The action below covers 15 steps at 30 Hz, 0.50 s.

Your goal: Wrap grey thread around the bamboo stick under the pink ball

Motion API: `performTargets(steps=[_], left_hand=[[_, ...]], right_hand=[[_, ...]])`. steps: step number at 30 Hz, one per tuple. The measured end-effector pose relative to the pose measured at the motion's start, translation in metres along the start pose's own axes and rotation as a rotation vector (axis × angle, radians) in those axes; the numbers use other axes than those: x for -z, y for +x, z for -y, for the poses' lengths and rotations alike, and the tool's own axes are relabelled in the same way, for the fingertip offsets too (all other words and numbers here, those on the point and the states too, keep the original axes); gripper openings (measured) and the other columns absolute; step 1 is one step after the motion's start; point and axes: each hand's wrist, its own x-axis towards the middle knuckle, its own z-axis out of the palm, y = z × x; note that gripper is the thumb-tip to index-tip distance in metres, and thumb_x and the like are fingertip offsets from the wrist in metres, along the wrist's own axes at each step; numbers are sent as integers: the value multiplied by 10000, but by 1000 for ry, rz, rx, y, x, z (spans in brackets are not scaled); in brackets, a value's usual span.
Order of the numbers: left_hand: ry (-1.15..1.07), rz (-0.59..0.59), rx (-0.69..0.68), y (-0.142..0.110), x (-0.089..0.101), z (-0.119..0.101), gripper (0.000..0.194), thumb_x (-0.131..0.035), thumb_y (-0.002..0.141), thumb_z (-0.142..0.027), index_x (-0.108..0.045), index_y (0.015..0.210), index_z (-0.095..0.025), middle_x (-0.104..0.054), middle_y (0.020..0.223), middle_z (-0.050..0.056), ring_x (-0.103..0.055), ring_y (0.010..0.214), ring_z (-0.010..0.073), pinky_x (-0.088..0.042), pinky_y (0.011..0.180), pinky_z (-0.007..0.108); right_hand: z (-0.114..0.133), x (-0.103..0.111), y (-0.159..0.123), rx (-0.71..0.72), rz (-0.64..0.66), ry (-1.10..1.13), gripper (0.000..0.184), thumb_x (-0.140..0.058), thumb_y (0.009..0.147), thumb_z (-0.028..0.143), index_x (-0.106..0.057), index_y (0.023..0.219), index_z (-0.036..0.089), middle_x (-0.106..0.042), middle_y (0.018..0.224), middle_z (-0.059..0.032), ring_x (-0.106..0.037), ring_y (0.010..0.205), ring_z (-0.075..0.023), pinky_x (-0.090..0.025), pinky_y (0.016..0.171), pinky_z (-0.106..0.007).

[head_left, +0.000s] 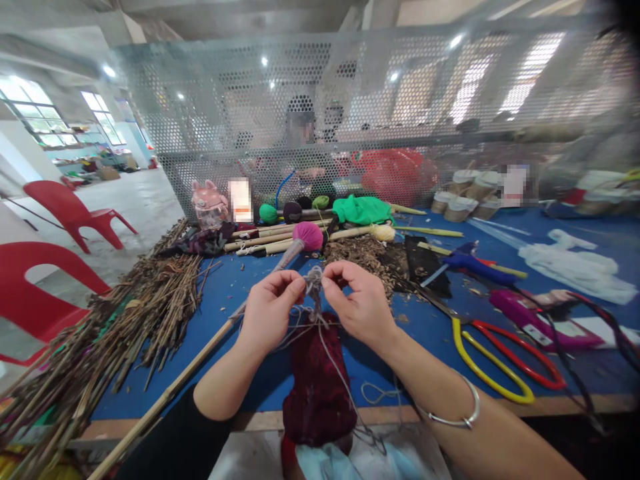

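My left hand (271, 308) is closed in a pinch at the left side of a small tangle of grey yarn (315, 285). From the right, my right hand (358, 305) pinches the same yarn between thumb and forefinger. Loose strands hang below my fingers and trail over a dark red cloth bundle (320, 380), which seems tied at its top end. A long wooden stick (200, 353) slants past my left forearm, its upper part wrapped in grey and tipped by a magenta yarn ball (308, 237).
Dry twigs (165, 313) lie along the left of the blue table. To the right are red-and-yellow-handled scissors (505, 357), a blue glue gun (470, 262) and a white plastic bag (580, 267). A perforated metal screen (220, 120) stands behind, with a person (310, 157) beyond it.
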Motion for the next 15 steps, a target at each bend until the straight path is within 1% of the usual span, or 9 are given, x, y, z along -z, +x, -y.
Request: performTargets(steps=[2,4,7,9,12,15], left_hand=[[-81,-2,15,1,1,1,212,-658,737,-344,-599,720,-141,-550,602,-28,-493,561,77,-434,587,207],[-127,-25,3,1,2,2,222,-653,743,-357,-602,736,-142,-557,613,-27,-493,561,71,-439,589,203],[-137,-27,0,0,1,3,220,-670,728,-348,-601,726,-139,-572,629,-22,-494,562,67,-438,589,197],[-131,-7,21,-1,-1,2,218,-695,702,-335,-605,737,-139,-591,657,-15,-508,576,73,-445,596,203],[-115,-24,22,-1,-1,4,217,-686,710,-343,-605,754,-146,-590,669,-14,-521,599,81,-448,608,209],[-103,-102,-40,0,1,5,211,-647,747,-362,-604,778,-158,-586,698,-9,-529,634,86,-447,632,210]], right_hand=[[0,0,0,-70,-4,94,96,-466,844,242,-540,827,184,-551,712,-4,-499,609,-116,-418,585,-225],[1,1,1,-117,24,146,125,-446,856,256,-544,834,180,-538,704,1,-484,586,-111,-404,550,-220],[1,0,3,-128,120,105,117,-506,817,242,-581,771,166,-551,687,-1,-492,600,-113,-398,557,-220],[1,-1,3,-139,148,99,95,-543,792,230,-604,774,159,-571,688,-3,-503,611,-114,-401,560,-218],[0,-1,4,-153,109,140,104,-539,800,232,-610,793,157,-592,703,-8,-508,605,-110,-402,550,-213],[-1,1,4,-149,64,149,107,-530,811,238,-601,798,159,-604,721,-14,-519,609,-114,-408,556,-217]])
